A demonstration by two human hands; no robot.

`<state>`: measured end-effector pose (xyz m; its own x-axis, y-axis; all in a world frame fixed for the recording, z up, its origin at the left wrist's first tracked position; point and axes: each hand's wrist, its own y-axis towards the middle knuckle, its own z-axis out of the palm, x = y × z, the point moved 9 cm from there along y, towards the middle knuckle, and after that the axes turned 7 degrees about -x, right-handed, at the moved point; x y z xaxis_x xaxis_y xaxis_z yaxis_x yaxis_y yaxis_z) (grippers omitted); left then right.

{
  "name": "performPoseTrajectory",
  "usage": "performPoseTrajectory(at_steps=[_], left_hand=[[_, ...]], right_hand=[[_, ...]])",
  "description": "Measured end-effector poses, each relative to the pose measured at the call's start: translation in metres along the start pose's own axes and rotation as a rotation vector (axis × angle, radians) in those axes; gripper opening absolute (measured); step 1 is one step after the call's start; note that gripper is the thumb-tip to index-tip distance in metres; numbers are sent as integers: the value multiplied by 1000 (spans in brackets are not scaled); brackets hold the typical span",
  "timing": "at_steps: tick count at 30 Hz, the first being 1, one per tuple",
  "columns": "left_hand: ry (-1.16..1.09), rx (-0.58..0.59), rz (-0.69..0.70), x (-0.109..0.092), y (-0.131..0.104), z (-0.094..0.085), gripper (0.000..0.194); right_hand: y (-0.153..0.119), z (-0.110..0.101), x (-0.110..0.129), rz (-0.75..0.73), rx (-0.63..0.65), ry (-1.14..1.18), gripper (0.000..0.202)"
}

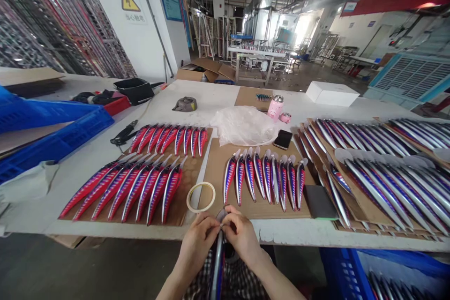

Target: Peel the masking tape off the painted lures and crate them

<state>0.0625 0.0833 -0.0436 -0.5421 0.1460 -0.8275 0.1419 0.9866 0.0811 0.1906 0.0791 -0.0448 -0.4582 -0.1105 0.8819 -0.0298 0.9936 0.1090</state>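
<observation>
Silver-blue lure [218,262] extends below where left hand [198,238] and right hand [243,234] pinch it.

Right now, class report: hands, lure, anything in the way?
Both hands pinching one end of a lure. Tape ring just beyond, left of them; nothing visibly blocking.

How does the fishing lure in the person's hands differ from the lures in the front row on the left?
The held lure is pinched at its head between both hands, while the front-left lures lie on cardboard. The held lure shows mostly silver with a blue-purple side; the front-left lures look bright red with blue-purple backs and pale stripes. Both kinds have long, slender bodies.
</observation>
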Motion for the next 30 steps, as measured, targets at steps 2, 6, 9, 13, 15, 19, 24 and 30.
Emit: performPoseTrajectory(at_steps=[2,6,9,13,15,19,24,30], left_hand=[[4,-6,-3,0,0,1,15],[-1,2,0,0,-2,3,15],[6,5,-4,2,-2,4,15],[6,4,-2,5,-1,3,14],[4,2,3,5,0,3,14],[8,-4,5,5,1,2,13],[-9,-4,2,6,0,3,15],[-16,-5,-25,5,0,2,15]], right_hand=[[0,0,0,0,29,-12,37],[1,1,6,-30,118,-22,28],[3,-2,5,15,116,-1,18],[3,-2,8,-19,143,75,17],[3,-4,9,-44,135,129,17],[7,-7,6,-39,77,163,21],[10,-2,9,-11,118,119,22],[9,-1,12,-15,128,66,20]])
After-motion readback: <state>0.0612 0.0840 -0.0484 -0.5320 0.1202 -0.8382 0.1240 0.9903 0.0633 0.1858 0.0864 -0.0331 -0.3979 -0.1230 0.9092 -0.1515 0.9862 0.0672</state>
